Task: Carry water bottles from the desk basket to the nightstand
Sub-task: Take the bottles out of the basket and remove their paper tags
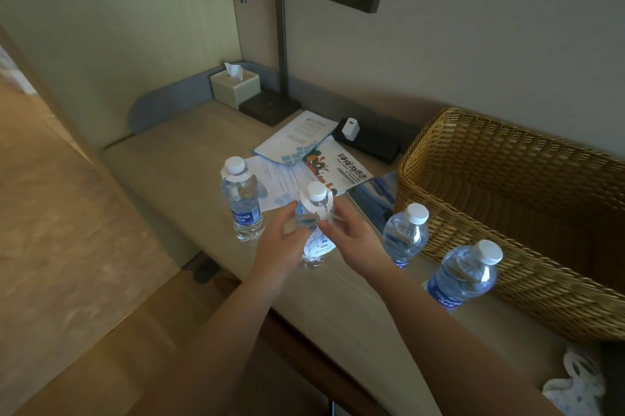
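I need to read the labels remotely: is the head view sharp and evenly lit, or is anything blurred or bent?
Head view: dim and soft; the blue-label bottle reads clearly, the white-label bottle between the left hand and right hand is smeared; wide-angle bending tilts the basket and desk edges.

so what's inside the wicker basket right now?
No bottles show inside the wicker basket; only its dark interior. The near wall hides the floor's front part. Four bottles stand outside on the desk.

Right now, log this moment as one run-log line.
hands: left and right around white-labelled clear plastic bottle | three blue-labelled bottles standing on beige desk | woven wicker basket: contents hidden
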### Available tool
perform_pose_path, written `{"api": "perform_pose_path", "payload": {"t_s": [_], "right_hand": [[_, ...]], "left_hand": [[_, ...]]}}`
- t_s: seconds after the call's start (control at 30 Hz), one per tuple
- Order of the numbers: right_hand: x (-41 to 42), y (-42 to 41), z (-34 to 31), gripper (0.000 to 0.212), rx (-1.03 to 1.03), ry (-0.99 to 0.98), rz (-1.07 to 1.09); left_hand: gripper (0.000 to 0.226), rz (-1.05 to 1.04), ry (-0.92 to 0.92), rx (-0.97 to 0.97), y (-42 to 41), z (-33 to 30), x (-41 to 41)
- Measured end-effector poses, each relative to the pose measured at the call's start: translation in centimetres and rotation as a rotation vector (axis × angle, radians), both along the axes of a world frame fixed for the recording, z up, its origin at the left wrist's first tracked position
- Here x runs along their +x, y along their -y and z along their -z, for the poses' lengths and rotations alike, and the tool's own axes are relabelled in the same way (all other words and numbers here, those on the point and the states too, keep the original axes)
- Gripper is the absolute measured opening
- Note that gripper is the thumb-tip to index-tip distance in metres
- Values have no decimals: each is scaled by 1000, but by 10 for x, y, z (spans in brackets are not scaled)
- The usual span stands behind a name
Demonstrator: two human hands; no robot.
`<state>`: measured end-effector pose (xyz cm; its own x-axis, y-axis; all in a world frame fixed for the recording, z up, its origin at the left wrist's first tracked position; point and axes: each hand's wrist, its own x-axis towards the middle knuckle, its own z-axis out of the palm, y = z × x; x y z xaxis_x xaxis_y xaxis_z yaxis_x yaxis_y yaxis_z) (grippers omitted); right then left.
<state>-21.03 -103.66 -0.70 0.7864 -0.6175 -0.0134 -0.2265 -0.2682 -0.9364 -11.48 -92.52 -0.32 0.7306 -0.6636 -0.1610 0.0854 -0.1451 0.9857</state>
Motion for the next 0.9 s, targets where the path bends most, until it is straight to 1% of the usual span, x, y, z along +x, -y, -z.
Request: {"api": "perform_pose_path", "payload": {"t_s": [0.07, 0.13, 0.17, 0.2, 0.23, 0.3, 0.33, 0.37, 0.47, 0.53, 0.63, 0.77, 0.9], "right_hand": [[-5, 0, 3, 60, 0, -49, 44], [-8, 0, 7, 71, 46, -118, 88], [-9, 0, 9, 70, 63, -157, 102], [-11, -1, 10, 64, 78, -188, 115], [-12, -2, 10, 53, 95, -196, 131], [-16, -2, 11, 24, 117, -137, 170], [-18, -2, 11, 13, 120, -94, 183], [-19, -2, 10, 7, 126, -56, 189], [-23, -2, 0, 8, 161, 43, 194], [-21, -1, -11, 10, 205, 117, 178], [-10, 0, -32, 12, 265, 216, 178], [2, 6, -57, 13, 217, 249, 242], [-7, 10, -72, 13, 197, 293, 310]], "left_hand": [[53, 10, 52, 54, -2, -1, 7], [59, 52, 120, 91, 0, -1, 16], [60, 82, 137, 91, 2, -2, 20], [60, 111, 146, 92, 4, -4, 23], [61, 138, 156, 101, 6, -6, 26], [70, 184, 168, 110, 9, -10, 30], [77, 200, 162, 103, 10, -10, 32], [82, 215, 154, 90, 11, -10, 33], [94, 241, 141, 87, 11, -6, 34], [96, 238, 110, 63, 11, -2, 34], [95, 259, 83, 7, 9, 2, 32], [97, 277, 70, -29, 7, 5, 33], [84, 266, 130, -12, 13, 11, 36]]}}
